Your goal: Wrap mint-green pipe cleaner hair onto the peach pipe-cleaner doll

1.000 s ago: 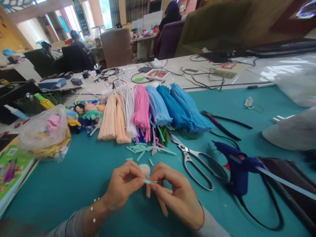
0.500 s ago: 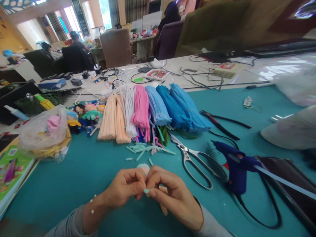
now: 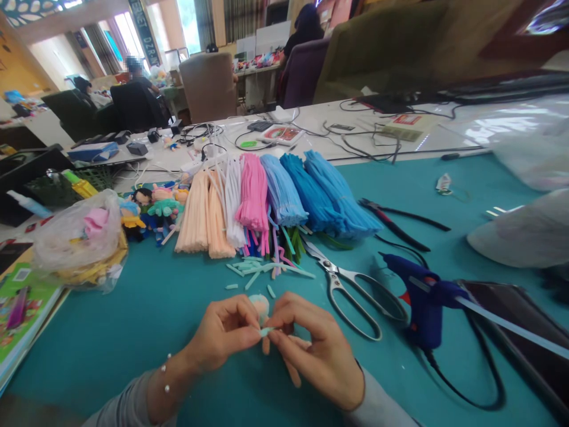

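Observation:
Between my hands is a short mint-green piece of pipe cleaner [image 3: 266,332]. My left hand [image 3: 226,332] pinches one end of it between thumb and forefinger. My right hand [image 3: 311,347] is closed on the other end. A small peach doll figure [image 3: 260,305] made of fuzzy stems sits right behind the fingers, its round head showing and limbs hanging below; my right fingers cover part of it, and I cannot tell which hand supports it. Just beyond lie several cut mint pieces [image 3: 252,279] on the teal mat [image 3: 146,332].
Bundles of pipe cleaners, among them a pink bundle [image 3: 252,193], stand behind the cut pieces. Scissors [image 3: 355,296], pliers [image 3: 400,222] and a blue glue gun [image 3: 422,305] with its cable lie to the right. At the left are a plastic bag [image 3: 77,237] and small dolls [image 3: 162,204].
My hands have drawn slightly apart, so more of the mint piece and the doll's head shows between them. Everything else lies as before.

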Available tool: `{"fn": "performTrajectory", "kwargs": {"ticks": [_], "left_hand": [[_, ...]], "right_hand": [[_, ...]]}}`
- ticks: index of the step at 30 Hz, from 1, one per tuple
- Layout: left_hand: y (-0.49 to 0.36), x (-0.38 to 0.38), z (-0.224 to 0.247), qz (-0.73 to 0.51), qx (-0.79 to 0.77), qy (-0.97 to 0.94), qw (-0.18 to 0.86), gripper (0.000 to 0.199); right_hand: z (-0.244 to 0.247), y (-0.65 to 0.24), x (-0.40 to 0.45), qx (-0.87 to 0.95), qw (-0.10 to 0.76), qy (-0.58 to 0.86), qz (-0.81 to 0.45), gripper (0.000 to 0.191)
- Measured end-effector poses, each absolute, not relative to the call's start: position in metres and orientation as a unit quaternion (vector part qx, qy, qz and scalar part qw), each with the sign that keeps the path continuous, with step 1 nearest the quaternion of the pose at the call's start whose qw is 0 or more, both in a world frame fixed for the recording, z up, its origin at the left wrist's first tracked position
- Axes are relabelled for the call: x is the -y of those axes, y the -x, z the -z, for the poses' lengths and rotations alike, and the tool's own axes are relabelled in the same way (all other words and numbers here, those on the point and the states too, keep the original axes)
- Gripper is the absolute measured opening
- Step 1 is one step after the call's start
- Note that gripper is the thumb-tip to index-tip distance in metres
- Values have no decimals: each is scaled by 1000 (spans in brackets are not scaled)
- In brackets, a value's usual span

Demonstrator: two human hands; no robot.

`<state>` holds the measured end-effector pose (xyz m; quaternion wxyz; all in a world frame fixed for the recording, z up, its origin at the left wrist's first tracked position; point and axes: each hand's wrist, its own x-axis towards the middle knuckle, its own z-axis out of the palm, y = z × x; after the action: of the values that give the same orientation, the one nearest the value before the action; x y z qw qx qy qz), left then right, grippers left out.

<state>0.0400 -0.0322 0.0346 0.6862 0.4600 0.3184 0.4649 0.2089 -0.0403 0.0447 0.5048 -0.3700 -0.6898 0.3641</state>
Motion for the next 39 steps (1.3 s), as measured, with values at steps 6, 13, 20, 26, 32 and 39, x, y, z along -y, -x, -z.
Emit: {"fn": "performTrajectory", "kwargs": {"ticks": [6,13,20,26,32,39], "left_hand": [[-39,31,-32,-452,-321,-453,698,23],[-40,30,-20,-451,-305,-446,710,24],[-41,31,-20,-465,-304,-460,693,22],[-44,31,-20,-481,-318,-451,681,22],[-43,32,-22,-480,-310,-457,682,21],[-43,32,-20,-468,-289,-462,696,23]], "right_hand": [[-48,-209,43,736,492,388,-255,16],[-44,-200,44,740,527,375,-185,23],[-38,-194,46,728,546,384,-156,26],[-33,-192,47,724,551,391,-136,27],[-35,-190,46,724,554,385,-141,28],[-36,-192,47,731,548,383,-135,27]]}}
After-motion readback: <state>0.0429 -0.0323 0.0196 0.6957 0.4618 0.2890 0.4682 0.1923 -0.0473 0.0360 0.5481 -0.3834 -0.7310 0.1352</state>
